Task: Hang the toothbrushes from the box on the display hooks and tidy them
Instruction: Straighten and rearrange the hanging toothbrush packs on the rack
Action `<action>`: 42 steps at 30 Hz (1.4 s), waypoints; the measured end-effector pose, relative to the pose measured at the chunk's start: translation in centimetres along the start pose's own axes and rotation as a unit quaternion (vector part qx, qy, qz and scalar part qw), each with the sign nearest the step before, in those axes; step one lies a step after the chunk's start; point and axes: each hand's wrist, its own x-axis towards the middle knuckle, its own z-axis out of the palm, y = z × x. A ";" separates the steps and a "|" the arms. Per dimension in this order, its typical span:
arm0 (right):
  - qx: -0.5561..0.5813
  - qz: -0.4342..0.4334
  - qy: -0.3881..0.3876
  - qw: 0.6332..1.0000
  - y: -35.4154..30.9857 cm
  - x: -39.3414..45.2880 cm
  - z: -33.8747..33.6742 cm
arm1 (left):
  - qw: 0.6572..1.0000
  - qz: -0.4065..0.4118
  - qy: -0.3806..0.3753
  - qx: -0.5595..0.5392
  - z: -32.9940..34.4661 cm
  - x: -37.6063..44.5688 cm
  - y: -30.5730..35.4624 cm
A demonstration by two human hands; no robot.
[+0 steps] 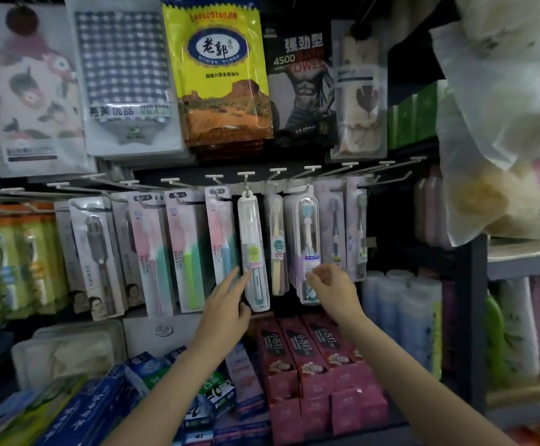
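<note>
From where I stand, a row of packed toothbrushes (178,252) hangs on the display hooks (246,175) across the middle of the rack, with towel packs (214,75) above at twelve o'clock and toothpaste boxes (294,358) on the shelf below at six. The left hand (227,304) reaches up with straight, relaxed fingers touching the clear-cased toothbrush (254,252) near its lower half. At its three o'clock, the right hand (333,284) pinches the lower part of the blue-headed toothbrush pack (307,226) hanging on the next hooks.
</note>
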 end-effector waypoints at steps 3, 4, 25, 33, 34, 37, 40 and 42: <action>0.002 -0.044 0.037 0.998 -1.6 1.1 -0.8 | 0.998 0.038 0.049 -0.004 -0.4 0.9 1.2; -0.005 -0.064 0.053 0.997 -2.2 1.7 -1.2 | 0.997 0.048 0.065 -0.005 -0.5 1.4 1.8; -0.057 -0.240 -0.055 0.967 -2.2 8.6 -1.9 | 0.987 -0.032 0.149 -0.058 4.1 9.6 7.9; -0.127 -0.233 -0.020 0.964 -2.6 8.5 -1.6 | 0.979 0.004 0.188 -0.072 4.6 10.0 7.5; -0.134 -0.234 -0.013 0.963 -2.6 8.5 -1.4 | 0.979 0.006 0.191 -0.068 4.5 9.9 7.5; -0.135 -0.239 0.006 0.962 -2.7 8.6 -1.0 | 0.978 0.003 0.205 -0.037 4.3 9.7 7.4; -0.116 -0.225 -0.003 0.967 -2.5 8.8 -1.0 | 0.979 0.001 0.206 -0.010 4.6 9.8 7.0; -0.092 -0.214 -0.025 0.972 -2.2 8.4 -1.5 | 0.980 0.000 0.198 -0.026 4.8 9.5 7.3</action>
